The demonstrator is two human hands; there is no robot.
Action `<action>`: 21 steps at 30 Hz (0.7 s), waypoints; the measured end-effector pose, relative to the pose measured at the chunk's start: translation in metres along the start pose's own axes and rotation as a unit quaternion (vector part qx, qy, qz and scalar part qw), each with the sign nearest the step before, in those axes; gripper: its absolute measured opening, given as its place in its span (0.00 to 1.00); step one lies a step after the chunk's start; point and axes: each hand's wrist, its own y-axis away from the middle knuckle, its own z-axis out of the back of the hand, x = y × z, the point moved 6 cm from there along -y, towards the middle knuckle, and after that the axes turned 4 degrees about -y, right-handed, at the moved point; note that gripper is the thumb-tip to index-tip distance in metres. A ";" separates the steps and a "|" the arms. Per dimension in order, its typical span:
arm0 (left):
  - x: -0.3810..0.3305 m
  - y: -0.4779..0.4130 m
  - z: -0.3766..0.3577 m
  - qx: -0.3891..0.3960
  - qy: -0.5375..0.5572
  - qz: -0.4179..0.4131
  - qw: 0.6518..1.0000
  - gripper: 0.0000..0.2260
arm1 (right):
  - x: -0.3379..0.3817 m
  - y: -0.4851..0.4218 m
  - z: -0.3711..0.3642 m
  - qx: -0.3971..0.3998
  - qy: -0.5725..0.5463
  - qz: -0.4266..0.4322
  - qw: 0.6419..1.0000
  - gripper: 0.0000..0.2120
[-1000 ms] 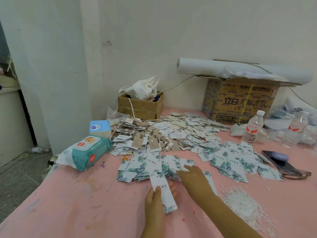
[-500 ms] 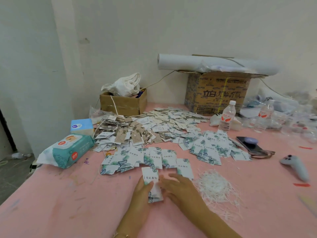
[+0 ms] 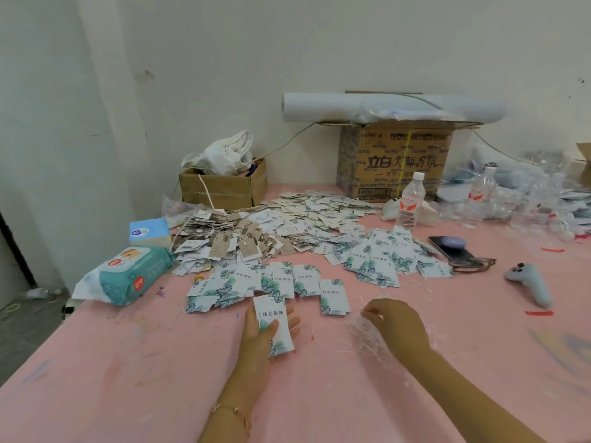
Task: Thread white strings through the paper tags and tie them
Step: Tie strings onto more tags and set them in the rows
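The paper tag [image 3: 271, 310] in the left hand's [image 3: 256, 346] grip is smooth, matt white card printed with green leaves. Right of the grip, the white strings [image 3: 364, 342] pinched by the right hand [image 3: 396, 324] look thin, wispy and faintly shiny. Under the grip, the pink table cover [image 3: 128, 378] is matt and smudged. Left of the grip, the wet-wipes pack [image 3: 128, 278] is glossy plastic film. Beyond the grip, the small box [image 3: 224, 191] is dull brown cardboard.
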 end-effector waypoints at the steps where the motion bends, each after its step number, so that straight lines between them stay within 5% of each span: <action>1: -0.002 0.001 0.000 -0.006 -0.007 -0.006 1.000 0.29 | 0.001 -0.001 0.004 -0.013 -0.012 0.004 1.000 0.07; 4: -0.006 0.003 -0.003 -0.005 -0.079 -0.022 0.997 0.33 | 0.011 -0.005 0.017 -0.062 -0.060 0.022 0.996 0.07; 8: -0.006 0.007 -0.008 0.028 -0.169 -0.027 0.985 0.22 | 0.038 -0.006 0.028 -0.115 -0.206 0.055 0.970 0.05; 11: -0.007 0.009 -0.014 0.036 -0.177 -0.026 0.983 0.14 | 0.073 -0.004 0.019 -0.014 -0.304 0.087 0.949 0.02; 14: -0.008 0.011 -0.018 0.049 -0.192 -0.028 0.980 0.16 | 0.100 0.005 -0.010 0.093 -0.277 0.105 0.951 0.04; 21: -0.008 0.013 -0.014 0.045 -0.192 -0.039 0.980 0.08 | 0.099 0.018 -0.060 0.112 -0.246 0.092 0.958 0.07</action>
